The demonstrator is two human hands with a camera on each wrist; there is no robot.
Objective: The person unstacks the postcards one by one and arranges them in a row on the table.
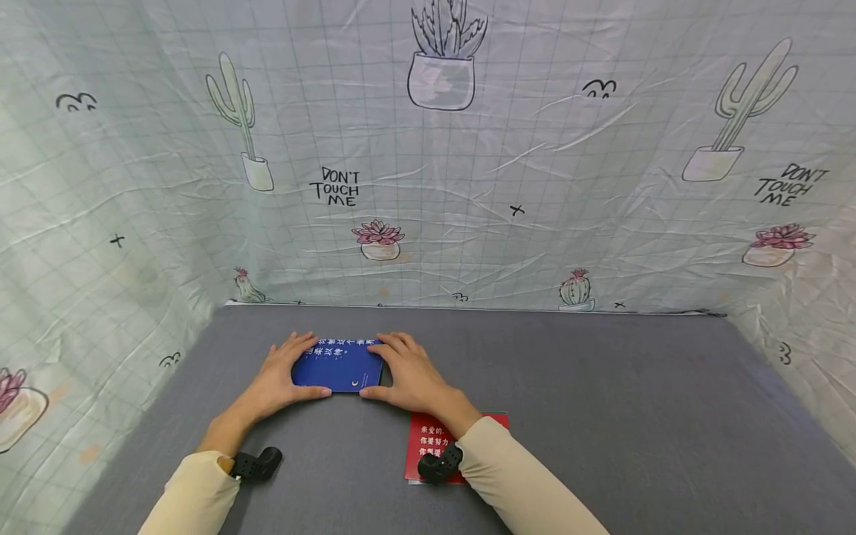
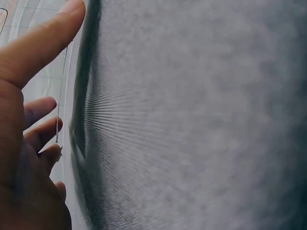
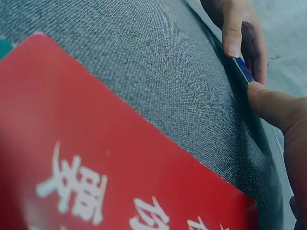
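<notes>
A blue notebook with white Chinese characters and a small yellow moon lies at the left part of the grey table, between both hands. My left hand grips its left end, thumb along the near edge and fingers at the far corner. At the other end my right hand holds it the same way. Only the notebook's thin blue edge shows in the right wrist view. Beneath my right wrist lies a red notebook with white characters, partly covered by the forearm in the head view. The left wrist view shows thumb and fingers, not the notebook.
The grey table extends to the right of the hands. A pale curtain printed with potted cacti stands behind it and on both sides. Something teal shows beside the red notebook's corner.
</notes>
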